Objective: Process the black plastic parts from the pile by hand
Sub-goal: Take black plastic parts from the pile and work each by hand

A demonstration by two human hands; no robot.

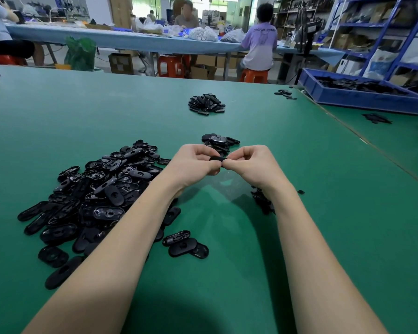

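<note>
Above the green table (299,165), just right of the pile (99,196), left hand (191,165) and right hand (253,165) both pinch one black part (217,158) between curled fingers — likely to snap or trim it

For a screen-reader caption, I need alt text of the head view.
Both hands, left hand and right hand, pinch one black plastic part above a green table. A big pile of parts lies to the left, a smaller pile just beyond the hands.
</note>
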